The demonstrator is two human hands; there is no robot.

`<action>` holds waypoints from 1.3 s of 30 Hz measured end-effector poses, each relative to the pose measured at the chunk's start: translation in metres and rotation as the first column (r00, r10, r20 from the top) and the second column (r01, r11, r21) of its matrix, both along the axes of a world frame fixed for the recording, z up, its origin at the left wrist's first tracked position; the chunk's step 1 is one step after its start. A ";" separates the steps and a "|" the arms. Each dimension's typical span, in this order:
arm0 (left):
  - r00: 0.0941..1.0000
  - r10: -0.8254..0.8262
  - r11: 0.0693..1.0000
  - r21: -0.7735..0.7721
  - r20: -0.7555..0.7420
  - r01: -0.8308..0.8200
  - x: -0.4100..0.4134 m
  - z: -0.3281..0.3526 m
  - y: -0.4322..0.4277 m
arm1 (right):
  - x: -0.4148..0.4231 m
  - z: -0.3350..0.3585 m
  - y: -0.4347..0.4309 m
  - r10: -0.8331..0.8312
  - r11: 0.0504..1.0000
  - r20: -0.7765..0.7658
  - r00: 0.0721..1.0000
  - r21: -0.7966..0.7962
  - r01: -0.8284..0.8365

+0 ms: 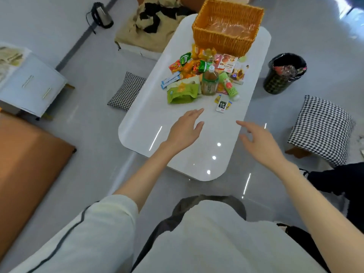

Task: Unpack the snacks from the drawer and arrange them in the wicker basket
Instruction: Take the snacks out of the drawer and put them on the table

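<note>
You are holding your left hand (185, 129) above the near half of the white table (149, 123), fingers straight and together, gripping nothing. The snacks (197, 69) are lying piled at the table's middle, with a tea bottle (209, 81) standing upright among them. The wicker basket (226, 26) is sitting at the far edge, just beyond them. Your right hand (260, 138) is hovering near the right edge, fingers loosely spread, gripping nothing.
</note>
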State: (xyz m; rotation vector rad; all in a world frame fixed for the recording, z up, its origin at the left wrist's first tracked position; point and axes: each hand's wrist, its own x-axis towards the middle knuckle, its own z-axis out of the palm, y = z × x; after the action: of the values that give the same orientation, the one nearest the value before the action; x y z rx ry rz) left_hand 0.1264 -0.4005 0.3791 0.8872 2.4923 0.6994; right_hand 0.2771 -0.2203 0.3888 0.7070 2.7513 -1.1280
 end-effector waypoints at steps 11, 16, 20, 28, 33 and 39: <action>0.954 0.299 0.952 0.068 -0.012 -0.297 0.009 0.016 0.128 | -0.036 -0.014 0.158 0.204 0.978 0.067 0.977 -0.042 -0.202; 0.942 0.328 0.942 0.051 0.064 -0.331 -0.050 -0.004 0.213 | -0.108 -0.031 0.253 0.264 0.964 0.071 0.962 -0.014 -0.264; 0.902 0.418 0.907 0.014 0.110 -0.422 -0.097 -0.009 0.266 | -0.175 -0.021 0.318 0.344 0.939 0.067 0.936 0.002 -0.345; 0.757 0.631 0.772 -0.036 0.168 -0.635 -0.139 -0.020 0.319 | -0.289 -0.034 0.385 0.512 0.859 0.105 0.853 -0.062 -0.508; 0.570 0.796 0.597 -0.107 0.205 -0.795 -0.149 -0.047 0.344 | -0.348 -0.068 0.416 0.692 0.721 0.142 0.708 -0.111 -0.684; 0.219 0.947 0.251 -0.115 0.236 -0.961 -0.150 -0.065 0.404 | -0.417 -0.092 0.445 0.867 0.497 0.136 0.479 -0.177 -0.850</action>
State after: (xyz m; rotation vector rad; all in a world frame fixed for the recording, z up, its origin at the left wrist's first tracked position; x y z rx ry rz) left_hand -0.0240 0.0036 0.3137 -0.9533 2.5183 1.1288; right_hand -0.1398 0.2251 0.2970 -0.5628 2.2761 -0.8124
